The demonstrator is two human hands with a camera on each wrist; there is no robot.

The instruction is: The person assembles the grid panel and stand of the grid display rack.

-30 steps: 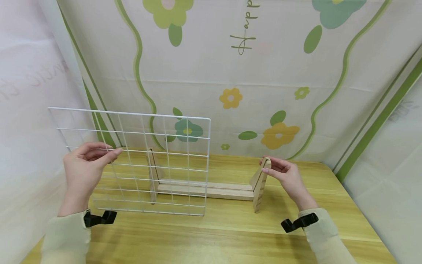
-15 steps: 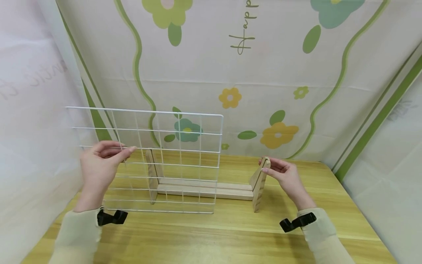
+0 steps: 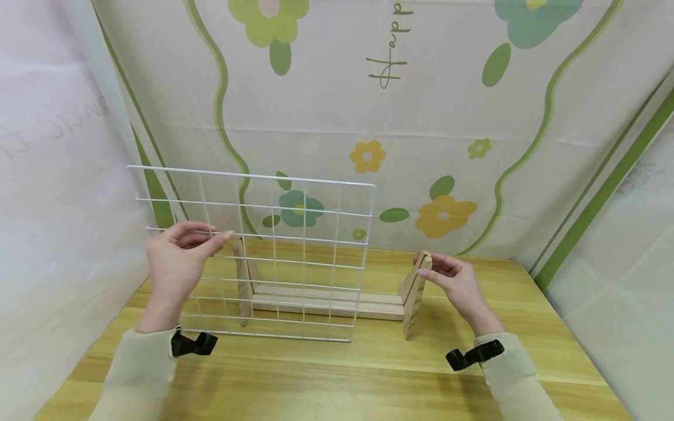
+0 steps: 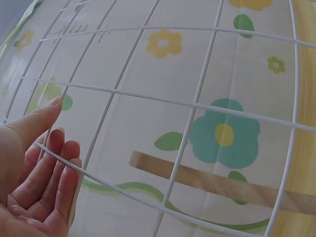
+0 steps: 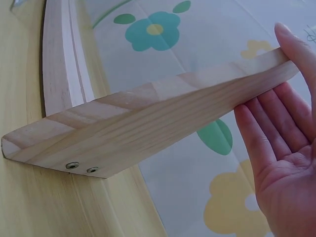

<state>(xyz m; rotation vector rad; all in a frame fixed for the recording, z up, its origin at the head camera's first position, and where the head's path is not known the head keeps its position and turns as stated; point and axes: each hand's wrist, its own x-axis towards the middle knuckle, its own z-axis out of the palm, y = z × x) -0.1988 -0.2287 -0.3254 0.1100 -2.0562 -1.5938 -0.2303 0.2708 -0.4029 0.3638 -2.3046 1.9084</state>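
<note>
In the head view, my left hand (image 3: 178,266) holds a white wire grid panel (image 3: 304,239) by its left part, pinching a wire between thumb and fingers. The panel stands roughly upright before a wooden stand (image 3: 383,308), overlapping its left upright (image 3: 243,286). A groove runs along the stand's base. My right hand (image 3: 464,290) grips the top of the right upright (image 3: 415,301), thumb on the near edge. Up close in the right wrist view, the upright (image 5: 153,111) has two metal screws (image 5: 72,165) near its foot. In the left wrist view, the wires (image 4: 195,105) pass by the fingers.
The stand rests on a wood-grain table (image 3: 326,383). Behind it hangs a white cloth (image 3: 316,105) printed with flowers, and more white cloth (image 3: 47,193) closes in both sides. A black strap mount (image 3: 195,344) sits on each wrist.
My left hand has carried the grid panel steadily to the right, so it now covers more of the stand. The right hand and the stand have stayed in place.
</note>
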